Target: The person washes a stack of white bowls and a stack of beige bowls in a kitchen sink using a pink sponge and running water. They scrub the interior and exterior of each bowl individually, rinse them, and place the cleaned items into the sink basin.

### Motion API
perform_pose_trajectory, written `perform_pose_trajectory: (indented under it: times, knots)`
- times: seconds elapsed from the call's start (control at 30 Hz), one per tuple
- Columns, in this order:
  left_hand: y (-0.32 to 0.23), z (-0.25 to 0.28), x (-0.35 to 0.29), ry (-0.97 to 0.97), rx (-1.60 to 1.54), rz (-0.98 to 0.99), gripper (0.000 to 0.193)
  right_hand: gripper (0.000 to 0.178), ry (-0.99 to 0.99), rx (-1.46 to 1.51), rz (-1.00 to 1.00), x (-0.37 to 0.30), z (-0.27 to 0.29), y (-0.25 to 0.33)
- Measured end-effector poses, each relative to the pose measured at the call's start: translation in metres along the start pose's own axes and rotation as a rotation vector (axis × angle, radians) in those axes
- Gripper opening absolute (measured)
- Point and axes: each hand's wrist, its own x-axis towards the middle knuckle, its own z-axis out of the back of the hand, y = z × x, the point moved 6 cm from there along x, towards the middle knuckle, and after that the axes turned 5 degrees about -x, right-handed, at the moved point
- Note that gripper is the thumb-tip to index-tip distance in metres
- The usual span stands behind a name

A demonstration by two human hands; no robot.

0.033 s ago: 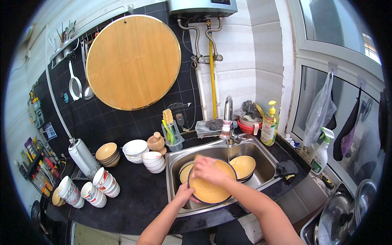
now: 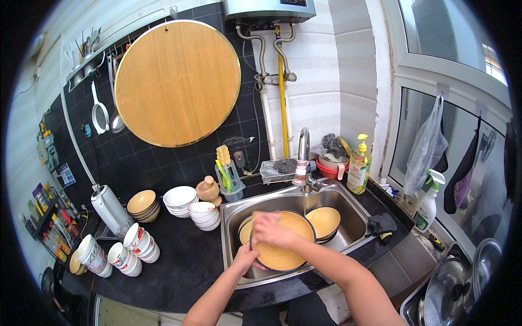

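A large yellow bowl [image 2: 285,249] with a dark rim is held tilted over the steel sink [image 2: 356,234], its inside facing up. My left hand [image 2: 247,258] grips the bowl's near left rim, thumb over the edge and fingers underneath. Inside the bowl, near its upper left rim, my right hand [image 2: 273,229] is closed and slightly smeared by motion. A bit of tan material shows at its fingers, too blurred to name. Behind, in the sink, another yellow bowl [image 2: 324,221] rests at the right, and part of one more shows at the left. Water runs thinly from the faucet [image 2: 302,163].
White bowls [image 2: 182,198] and yellow bowls [image 2: 143,204] stand stacked on the black counter [image 2: 174,261], with patterned cups [image 2: 142,242] nearer. A soap bottle [image 2: 359,165] is behind the sink's right corner. Dark cloth [image 2: 385,224] lies by its right edge; a spray bottle [image 2: 429,201] is farther right.
My right hand has shifted very slightly to the left within the bowl. The left hand and the bowl stay in place.
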Motion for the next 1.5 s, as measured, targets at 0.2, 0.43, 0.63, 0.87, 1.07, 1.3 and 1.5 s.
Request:
perform_pose_trajectory:
  times: [0.2,0.43,0.63,0.87,1.07,1.3,1.5]
  knots:
    - [-0.003,0.019,-0.013,-0.133,-0.080,-0.056,0.041,0.026,0.013,-0.232,-0.110,-0.010,0.004,-0.015]
    - [-0.018,0.024,-0.003,-0.286,-0.242,-0.291,0.039,0.017,0.187,0.076,-0.433,-0.054,-0.018,0.005]
    - [0.004,0.017,0.004,-0.316,-0.297,-0.252,0.030,0.043,0.277,0.543,-0.439,-0.041,-0.080,0.021]
    - [0.000,0.016,-0.003,-0.290,-0.205,-0.221,0.030,0.058,0.238,-0.156,-0.520,-0.043,-0.034,-0.019]
    - [-0.008,0.035,0.001,-0.434,-0.289,-0.256,0.031,0.049,0.241,-0.001,-0.375,-0.041,-0.007,0.014]
    - [0.010,0.042,0.016,-0.439,-0.342,-0.081,0.028,0.018,-0.075,0.409,-0.645,-0.051,0.016,-0.006]
    - [0.043,0.056,0.041,-0.383,-0.581,0.200,0.030,0.021,-0.699,0.710,-1.076,-0.075,0.042,-0.047]
